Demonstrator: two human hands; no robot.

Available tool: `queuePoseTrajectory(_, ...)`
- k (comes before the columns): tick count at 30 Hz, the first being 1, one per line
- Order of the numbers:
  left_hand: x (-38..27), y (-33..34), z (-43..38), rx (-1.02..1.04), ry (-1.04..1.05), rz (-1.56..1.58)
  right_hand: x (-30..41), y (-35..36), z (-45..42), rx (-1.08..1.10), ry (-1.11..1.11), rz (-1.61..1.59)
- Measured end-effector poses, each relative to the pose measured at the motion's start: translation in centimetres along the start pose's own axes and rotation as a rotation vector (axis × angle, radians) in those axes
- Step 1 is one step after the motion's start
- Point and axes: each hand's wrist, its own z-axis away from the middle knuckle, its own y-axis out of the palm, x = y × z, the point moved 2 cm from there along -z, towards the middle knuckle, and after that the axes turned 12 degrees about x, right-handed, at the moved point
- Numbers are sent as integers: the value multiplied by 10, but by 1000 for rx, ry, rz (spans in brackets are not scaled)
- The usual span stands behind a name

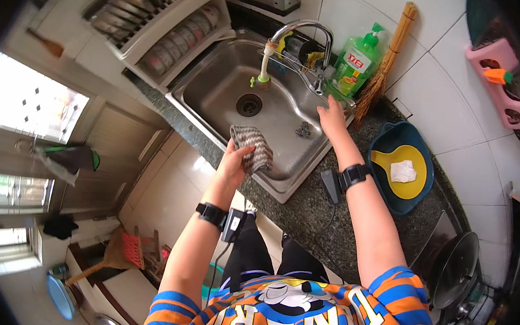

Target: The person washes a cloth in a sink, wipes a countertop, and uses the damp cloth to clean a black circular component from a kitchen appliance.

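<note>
My left hand (236, 160) grips a brown-and-white striped cloth (253, 149) over the near edge of the stainless steel sink (281, 189). At the sink's right rim, my right hand (332, 115) reaches toward the base of the chrome faucet (329, 39), fingers partly extended; whether it touches anything there cannot be told. No water is seen coming from the faucet's white nozzle (265, 66). A dark steel-wool scrubber (304, 129) lies on the sink's floor, right of the drain (249, 105). Behind my right hand stands a green pump bottle of dish soap (357, 62).
A white rack (178, 32) holds bowls and dishes left of the sink. A straw whisk broom (384, 67) leans on the tiles. On the granite counter (283, 219), a blue basin (396, 207) holds a yellow ladle-shaped scoop (404, 187). A lidded pan (455, 269) is at right.
</note>
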Motion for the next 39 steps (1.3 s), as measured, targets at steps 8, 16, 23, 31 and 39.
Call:
queuePoseTrajectory(8, -17, -57, -135, -21, -230, 32, 26, 41, -59, -168, 121, 318)
queuePoseTrajectory(16, -19, -77, -190, 30, -342, 106, 38, 84, -64, -205, -27, 568)
queuePoseTrajectory(23, -25, -78, -200, 10, -396, 180, 88, 118, -69, -37, -281, -23)
queuePoseTrajectory(31, -26, -90, -178, 45, -386, 224, 89, 115, -86, 39, -188, 1)
queuePoseTrajectory(39, -34, -95, -173, 94, -344, 260, 72, 125, -75, 383, -61, -416)
